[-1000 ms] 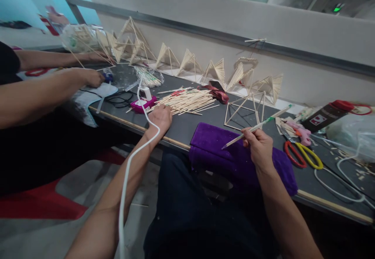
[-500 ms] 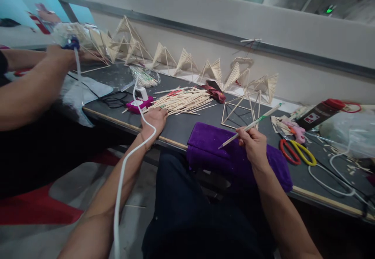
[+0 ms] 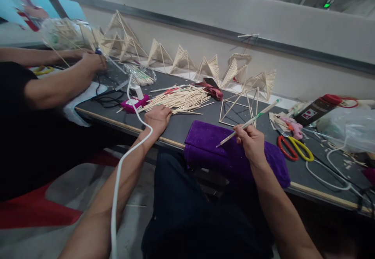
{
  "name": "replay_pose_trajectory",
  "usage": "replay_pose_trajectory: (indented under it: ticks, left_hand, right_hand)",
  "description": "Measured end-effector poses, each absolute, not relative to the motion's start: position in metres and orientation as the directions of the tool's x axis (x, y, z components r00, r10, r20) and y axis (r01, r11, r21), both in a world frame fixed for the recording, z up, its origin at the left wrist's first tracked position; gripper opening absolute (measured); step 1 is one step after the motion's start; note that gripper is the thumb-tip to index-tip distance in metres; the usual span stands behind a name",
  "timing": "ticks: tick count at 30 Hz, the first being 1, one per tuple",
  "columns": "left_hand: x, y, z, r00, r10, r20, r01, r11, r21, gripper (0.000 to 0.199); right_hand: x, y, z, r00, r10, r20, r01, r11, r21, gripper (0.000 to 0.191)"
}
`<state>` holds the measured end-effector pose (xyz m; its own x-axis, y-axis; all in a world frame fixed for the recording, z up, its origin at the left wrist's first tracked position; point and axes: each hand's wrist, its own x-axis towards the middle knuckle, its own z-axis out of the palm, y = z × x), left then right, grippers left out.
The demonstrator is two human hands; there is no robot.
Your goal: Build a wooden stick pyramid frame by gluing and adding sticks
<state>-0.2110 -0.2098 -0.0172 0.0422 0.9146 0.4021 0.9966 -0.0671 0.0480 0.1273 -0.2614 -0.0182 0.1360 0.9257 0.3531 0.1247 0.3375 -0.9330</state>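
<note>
My right hand pinches a slim pen with a pale barrel and green markings. The pen slants down to the left, its tip over a folded purple cloth at the table's front edge. My left hand rests at the near side of a pile of thin wooden sticks, fingers curled in; what they hold, if anything, is hidden. Behind the cloth stands an open stick frame. A white cable runs across my left forearm.
Fan-shaped stick models line the wall. At left, a co-worker's hands work with sticks and a blue tool. A purple power socket sits beside the pile. Scissors, a dark bottle and a plastic bag are at right.
My left hand has shifted slightly right along the sticks, its fingers more curled. My right hand keeps the pen nearly still. The co-worker's near hand has moved right with the blue tool.
</note>
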Motion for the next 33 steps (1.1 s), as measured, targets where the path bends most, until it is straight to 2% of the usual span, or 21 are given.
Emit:
replay_pose_trajectory:
  ticks: [3,6,16,20,24,26,28,30,33]
  left_hand:
    - [-0.214,-0.214,-0.02,0.075,0.887,0.455,0.988,-0.129,0.089,0.028]
    - [-0.218,-0.218,-0.021,0.091,0.892,0.442,0.977,-0.166,0.132,0.025]
    - [-0.211,-0.206,-0.013,-0.068,0.949,0.306,0.997,0.055,0.052,0.036]
    - [-0.202,-0.198,-0.005,-0.118,0.956,0.268,0.991,0.098,0.088,0.036]
    - [-0.179,-0.213,0.003,-0.145,0.896,0.421,0.963,0.031,0.267,0.038]
    - [-0.156,-0.226,0.007,-0.07,0.883,0.464,0.919,-0.123,0.373,0.033]
    - [-0.127,-0.236,0.011,0.077,0.877,0.474,0.813,-0.33,0.479,0.028]
    - [-0.097,-0.242,0.012,0.273,0.863,0.424,0.62,-0.495,0.609,0.024]
    - [-0.062,-0.241,0.009,0.435,0.849,0.301,0.386,-0.478,0.789,0.027]
  right_hand:
    - [0.127,-0.262,-0.017,0.138,0.929,0.342,0.112,0.329,-0.938,0.028]
    - [0.127,-0.262,-0.017,0.133,0.929,0.347,0.101,0.335,-0.937,0.028]
    - [0.13,-0.261,-0.02,0.127,0.921,0.369,0.155,0.349,-0.924,0.031]
    - [0.129,-0.261,-0.02,0.133,0.925,0.355,0.128,0.339,-0.932,0.031]
    - [0.127,-0.259,-0.018,0.126,0.935,0.332,0.102,0.321,-0.942,0.032]
    - [0.126,-0.257,-0.017,0.13,0.937,0.323,0.1,0.312,-0.945,0.033]
    - [0.125,-0.256,-0.015,0.152,0.936,0.318,0.095,0.307,-0.947,0.034]
    - [0.125,-0.255,-0.014,0.18,0.932,0.314,0.085,0.303,-0.949,0.035]
    - [0.127,-0.253,-0.014,0.215,0.923,0.319,0.049,0.316,-0.948,0.035]
